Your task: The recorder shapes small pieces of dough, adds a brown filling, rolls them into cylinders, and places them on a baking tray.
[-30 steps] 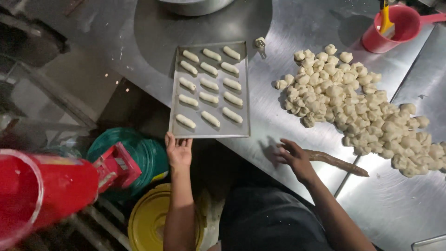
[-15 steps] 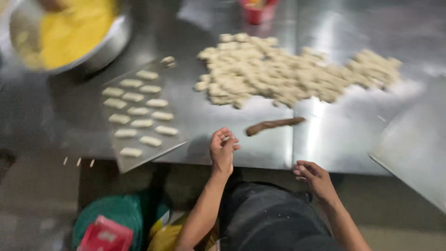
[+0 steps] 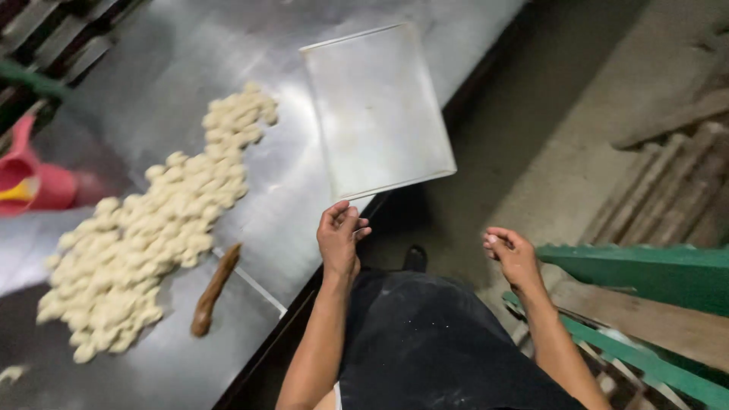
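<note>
- Head view: left hand (image 3: 339, 241) is raised at the table (image 3: 175, 68) edge, just below the near corner of an empty metal tray (image 3: 377, 110). Close to the rim, but I see no contact.
- Left fingers are loosely curled, slightly apart, clamped on nothing.
- Right hand (image 3: 515, 257) hangs off the table over the floor (image 3: 531, 129), beside a green frame (image 3: 653, 273). Fingers half curled inward, thumb near the fingertips; I can't tell if something small is pinched there.
- The tray lies flat at the steel table's edge, skewed to it, near corner close to the lip or slightly over it.
- Dough pieces (image 3: 152, 220) sit in a long loose heap well left of the tray. A brown stick (image 3: 215, 288) lies just beside the heap's near end.
- A red jug (image 3: 34, 182) sits at the far left edge.
- Judgement: the work in hand looks like taking hold of the empty tray.
- To do it well: grip the near rim with thumb on top and fingers under, not by the corner tip.
- Bring the right hand to the opposite long edge so the load is balanced.
- Slide it, don't lift; thin sheet flexes and steel is slick.
- Keep it away from the dough heap when swinging.
</note>
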